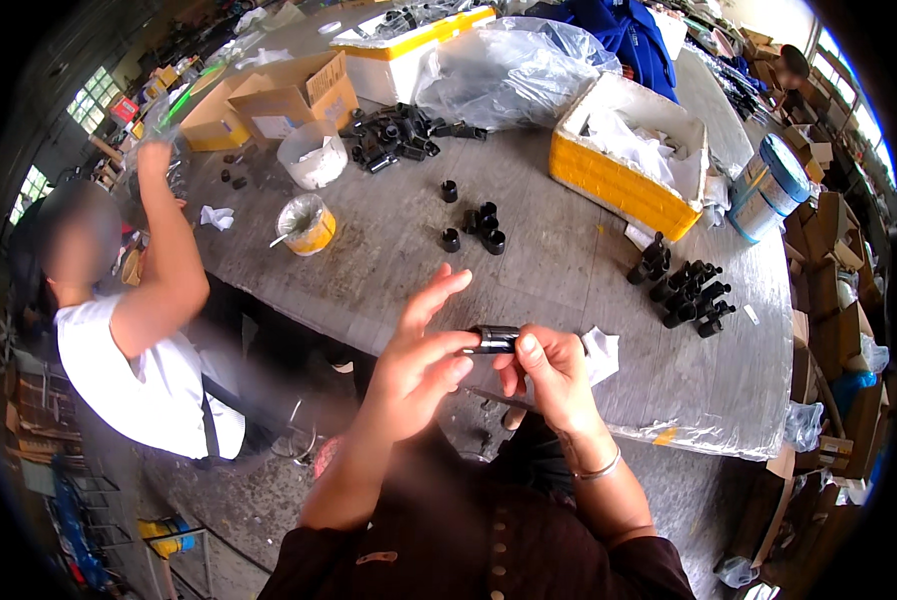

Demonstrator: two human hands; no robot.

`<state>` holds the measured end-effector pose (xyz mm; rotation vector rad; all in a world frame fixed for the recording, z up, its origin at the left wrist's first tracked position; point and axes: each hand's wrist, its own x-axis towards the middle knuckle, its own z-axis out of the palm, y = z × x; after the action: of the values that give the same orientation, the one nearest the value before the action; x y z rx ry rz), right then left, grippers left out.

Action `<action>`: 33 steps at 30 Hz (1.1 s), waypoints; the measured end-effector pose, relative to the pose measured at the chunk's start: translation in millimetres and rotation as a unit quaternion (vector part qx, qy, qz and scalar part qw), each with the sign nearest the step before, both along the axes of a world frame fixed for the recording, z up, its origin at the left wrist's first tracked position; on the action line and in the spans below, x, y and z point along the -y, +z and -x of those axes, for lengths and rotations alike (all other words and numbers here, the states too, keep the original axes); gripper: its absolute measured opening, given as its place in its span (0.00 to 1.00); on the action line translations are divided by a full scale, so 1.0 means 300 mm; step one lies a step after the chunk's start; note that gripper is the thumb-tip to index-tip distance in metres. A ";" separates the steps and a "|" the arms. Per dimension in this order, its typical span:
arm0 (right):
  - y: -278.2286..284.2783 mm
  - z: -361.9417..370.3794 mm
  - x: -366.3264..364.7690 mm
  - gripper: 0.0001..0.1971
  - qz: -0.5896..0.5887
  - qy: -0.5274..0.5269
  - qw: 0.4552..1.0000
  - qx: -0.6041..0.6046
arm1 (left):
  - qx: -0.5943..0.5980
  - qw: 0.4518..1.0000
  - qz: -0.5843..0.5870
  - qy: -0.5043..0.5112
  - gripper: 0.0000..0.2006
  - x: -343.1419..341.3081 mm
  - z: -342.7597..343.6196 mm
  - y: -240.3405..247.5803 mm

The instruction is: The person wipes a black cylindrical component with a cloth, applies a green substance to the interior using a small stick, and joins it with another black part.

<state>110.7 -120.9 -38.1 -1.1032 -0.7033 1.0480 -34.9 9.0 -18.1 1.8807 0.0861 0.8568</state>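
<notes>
Short black tube fitting (495, 339) is held up over the near table (569, 260) edge: left hand (421, 360) pinches its left end with thumb and forefinger, other fingers fanned up; right hand (552, 372) grips the right end, fingers curled. Looks mid-assembly on this one piece. Likely done: the row of black fittings (684, 290) standing at right. Likely still to do: the loose few (477, 226) mid-table and the big black heap (399, 135) further back. Packaging: yellow-sided white foam box (629, 165) right of centre, another (409, 50) at the back with clear plastic bags (509, 70) beside it, open brown cartons (294, 95) back left, white tub (312, 155), small yellow-banded tub (307, 222), blue-and-white roll (769, 185) at the right edge. A second person in a white shirt (134, 375) sits left, arm raised.
</notes>
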 end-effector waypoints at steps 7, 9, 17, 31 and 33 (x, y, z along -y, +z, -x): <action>0.004 0.024 -0.013 0.16 -0.097 -0.165 0.947 0.257 | -0.010 0.997 0.075 0.027 0.06 0.013 -0.014 -0.010; -0.003 0.022 -0.017 0.19 -0.126 -0.175 0.922 0.322 | -0.018 0.996 0.081 0.032 0.05 0.018 -0.021 -0.010; -0.036 0.033 0.006 0.15 -0.077 -0.118 0.978 0.152 | -0.028 0.999 0.015 0.011 0.05 -0.008 -0.025 -0.006; -0.043 0.046 0.012 0.18 -0.062 -0.130 0.950 0.278 | -0.005 0.993 0.028 0.117 0.07 0.040 -0.050 -0.031; -0.049 0.048 0.014 0.16 -0.052 -0.123 0.960 0.245 | -0.012 0.993 0.039 0.114 0.08 0.040 -0.053 -0.027</action>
<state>96.3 -124.9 -52.8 -1.3350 -0.9717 0.5175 -19.1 -3.1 -26.4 1.8303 0.3503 0.9708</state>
